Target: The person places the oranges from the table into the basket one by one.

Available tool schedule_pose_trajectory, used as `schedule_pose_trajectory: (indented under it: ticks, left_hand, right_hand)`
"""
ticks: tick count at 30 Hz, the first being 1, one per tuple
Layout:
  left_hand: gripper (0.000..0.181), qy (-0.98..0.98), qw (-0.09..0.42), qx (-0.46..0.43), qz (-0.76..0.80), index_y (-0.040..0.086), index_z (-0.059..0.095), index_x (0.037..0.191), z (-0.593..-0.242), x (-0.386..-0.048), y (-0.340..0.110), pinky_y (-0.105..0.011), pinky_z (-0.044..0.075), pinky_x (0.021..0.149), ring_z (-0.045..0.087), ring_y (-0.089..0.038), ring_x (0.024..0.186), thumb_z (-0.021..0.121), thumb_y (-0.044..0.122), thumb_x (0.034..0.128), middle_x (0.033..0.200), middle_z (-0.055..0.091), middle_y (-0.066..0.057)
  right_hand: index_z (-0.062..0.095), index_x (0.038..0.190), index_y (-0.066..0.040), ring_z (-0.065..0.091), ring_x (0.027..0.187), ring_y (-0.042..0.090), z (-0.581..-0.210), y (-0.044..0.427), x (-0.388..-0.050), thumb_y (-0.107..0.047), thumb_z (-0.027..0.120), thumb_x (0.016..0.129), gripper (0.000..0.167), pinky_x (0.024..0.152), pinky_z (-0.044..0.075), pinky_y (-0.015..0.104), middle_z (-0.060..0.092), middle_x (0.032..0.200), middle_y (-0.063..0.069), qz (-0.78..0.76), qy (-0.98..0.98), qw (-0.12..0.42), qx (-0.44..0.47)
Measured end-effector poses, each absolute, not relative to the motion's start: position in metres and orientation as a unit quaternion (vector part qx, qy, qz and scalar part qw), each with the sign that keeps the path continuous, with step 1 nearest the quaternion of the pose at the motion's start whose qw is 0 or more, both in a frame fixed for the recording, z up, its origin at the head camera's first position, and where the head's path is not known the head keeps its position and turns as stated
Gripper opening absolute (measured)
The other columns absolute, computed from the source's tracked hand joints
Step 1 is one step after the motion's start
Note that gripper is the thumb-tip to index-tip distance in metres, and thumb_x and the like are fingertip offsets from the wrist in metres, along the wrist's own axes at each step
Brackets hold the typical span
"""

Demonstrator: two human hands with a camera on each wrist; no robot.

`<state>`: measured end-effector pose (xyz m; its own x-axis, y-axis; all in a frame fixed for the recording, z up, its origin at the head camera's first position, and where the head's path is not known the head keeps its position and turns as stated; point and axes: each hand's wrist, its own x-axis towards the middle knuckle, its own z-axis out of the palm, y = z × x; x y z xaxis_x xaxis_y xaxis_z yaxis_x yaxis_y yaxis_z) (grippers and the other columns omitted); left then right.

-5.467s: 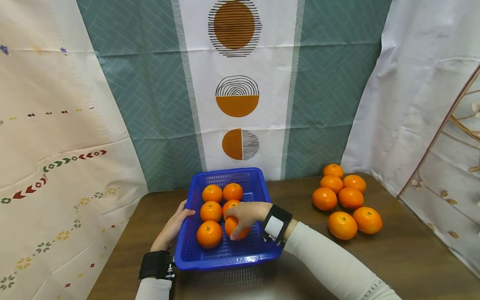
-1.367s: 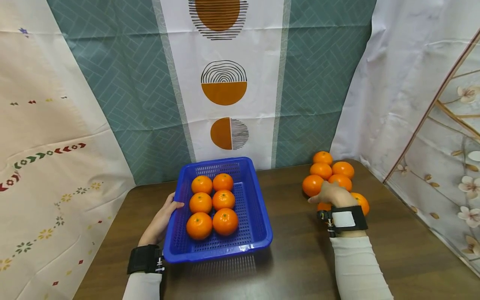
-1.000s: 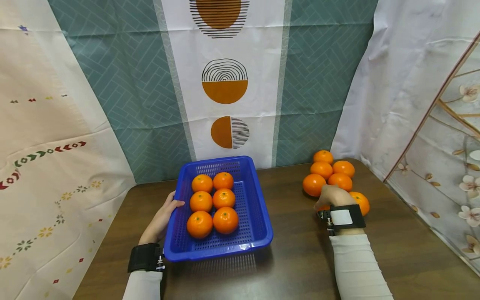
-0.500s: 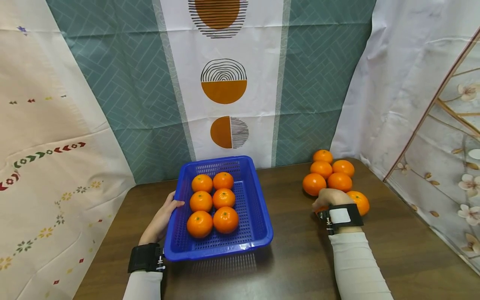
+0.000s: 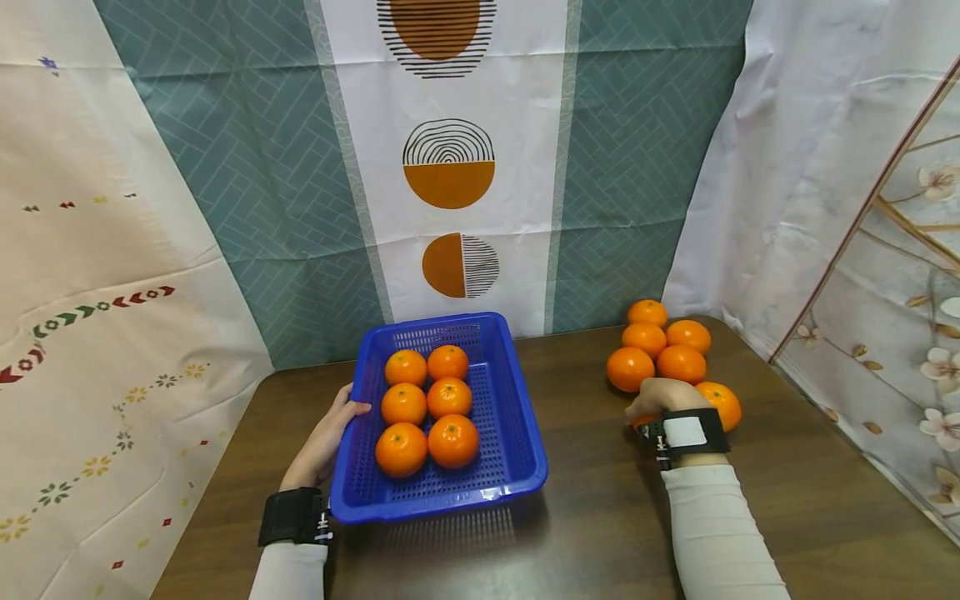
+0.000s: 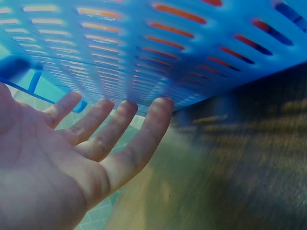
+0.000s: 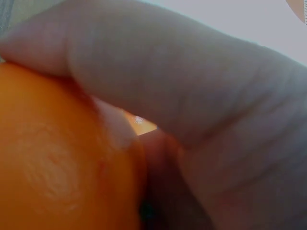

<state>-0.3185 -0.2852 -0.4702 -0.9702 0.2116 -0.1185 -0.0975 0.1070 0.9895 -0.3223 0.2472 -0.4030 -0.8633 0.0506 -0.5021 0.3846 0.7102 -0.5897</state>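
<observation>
In the head view a blue plastic basket point(image 5: 438, 503) stands on the table with several oranges point(image 5: 453, 441) in two columns on its left side. My left hand point(image 5: 327, 439) holds the basket's left rim, its thumb over the edge. Seen in the left wrist view, the fingers point(image 6: 139, 143) reach up to the outer slotted wall. My right hand point(image 5: 667, 394) is at the loose oranges on the right, curled over one of them. That orange point(image 7: 53, 158) fills the left of the right wrist view, gripped between thumb and fingers; from above, the hand mostly hides it.
More oranges point(image 5: 681, 364) lie clustered behind the right hand, and one orange point(image 5: 720, 406) sits just right of it. The brown table point(image 5: 577, 417) ends at a hanging cloth point(image 5: 480, 275) behind and at patterned cloths on both sides.
My right hand has gone from setting an orange in the basket to the cluster on the right, where its fingers have closed round another orange. The left hand stays at the rim.
</observation>
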Motion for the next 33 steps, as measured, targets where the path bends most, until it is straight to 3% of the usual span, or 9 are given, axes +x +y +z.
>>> schedule_pose_trajectory:
  ticks: [5, 8, 15, 20, 25, 27, 33]
  left_hand:
    - [0.059, 0.736, 0.113, 0.036, 0.667, 0.021, 0.016, 0.161, -0.471, -0.319, -0.284, -0.046, 0.061, 0.086, 0.067, -0.028, 0.105, 0.043, 0.031, 0.1097, 0.15, 0.038, -0.028]
    - [0.058, 0.734, 0.112, 0.032, 0.669, 0.022, 0.017, 0.161, -0.472, -0.319, -0.284, -0.047, 0.061, 0.086, 0.067, -0.028, 0.106, 0.043, 0.03, 0.1095, 0.151, 0.038, -0.027]
    - [0.06, 0.73, 0.115, 0.029, 0.673, 0.023, 0.016, 0.161, -0.475, -0.318, -0.284, -0.048, 0.061, 0.086, 0.068, -0.029, 0.105, 0.044, 0.031, 0.1094, 0.151, 0.038, -0.027]
    - [0.06, 0.73, 0.113, 0.029, 0.673, 0.022, 0.016, 0.161, -0.476, -0.317, -0.286, -0.046, 0.061, 0.086, 0.068, -0.028, 0.105, 0.044, 0.03, 0.1095, 0.151, 0.038, -0.028]
    - [0.06, 0.731, 0.112, 0.031, 0.672, 0.022, 0.016, 0.162, -0.476, -0.317, -0.287, -0.047, 0.061, 0.086, 0.068, -0.028, 0.105, 0.044, 0.031, 0.1098, 0.151, 0.038, -0.028]
    - [0.06, 0.732, 0.112, 0.03, 0.672, 0.022, 0.016, 0.161, -0.476, -0.317, -0.287, -0.048, 0.061, 0.086, 0.068, -0.029, 0.106, 0.044, 0.031, 0.1095, 0.151, 0.038, -0.027]
    - [0.06, 0.727, 0.117, 0.041, 0.676, 0.021, 0.016, 0.162, -0.473, -0.318, -0.287, -0.047, 0.06, 0.088, 0.067, -0.029, 0.108, 0.044, 0.031, 0.1097, 0.152, 0.036, -0.027]
  right_hand:
    - [0.062, 0.094, 0.003, 0.055, 0.086, 0.027, -0.394, 0.246, -0.32, -0.023, 0.075, 0.085, 0.03, 0.073, 0.048, 0.032, 0.051, 0.089, 0.009, -0.311, 0.921, 0.224, 0.071]
    - [0.065, 0.086, -0.004, 0.054, 0.077, 0.024, -0.389, 0.243, -0.32, -0.025, 0.074, 0.087, 0.023, 0.069, 0.045, 0.032, 0.05, 0.079, 0.004, -0.251, 0.95, 0.187, 0.002]
    - [0.062, 0.111, 0.0, 0.053, 0.089, 0.026, -0.382, 0.236, -0.323, -0.029, 0.071, 0.089, 0.037, 0.08, 0.047, 0.039, 0.053, 0.096, 0.01, -0.227, 0.957, 0.171, -0.06]
    - [0.058, 0.121, 0.002, 0.059, 0.091, 0.028, -0.383, 0.227, -0.332, -0.038, 0.073, 0.09, 0.053, 0.087, 0.051, 0.047, 0.062, 0.101, 0.011, -0.194, 0.967, 0.08, -0.146]
    - [0.058, 0.124, -0.001, 0.06, 0.097, 0.028, -0.389, 0.214, -0.341, -0.033, 0.073, 0.092, 0.048, 0.094, 0.049, 0.049, 0.066, 0.106, 0.009, -0.243, 0.948, -0.013, -0.203]
    - [0.059, 0.126, -0.005, 0.059, 0.098, 0.026, -0.39, 0.209, -0.343, -0.034, 0.073, 0.094, 0.045, 0.093, 0.048, 0.047, 0.065, 0.107, 0.007, -0.272, 0.937, -0.039, -0.215]
    - [0.056, 0.139, -0.008, 0.058, 0.104, 0.028, -0.391, 0.194, -0.344, -0.042, 0.075, 0.094, 0.059, 0.088, 0.051, 0.044, 0.061, 0.123, 0.012, -0.305, 0.924, -0.078, -0.215]
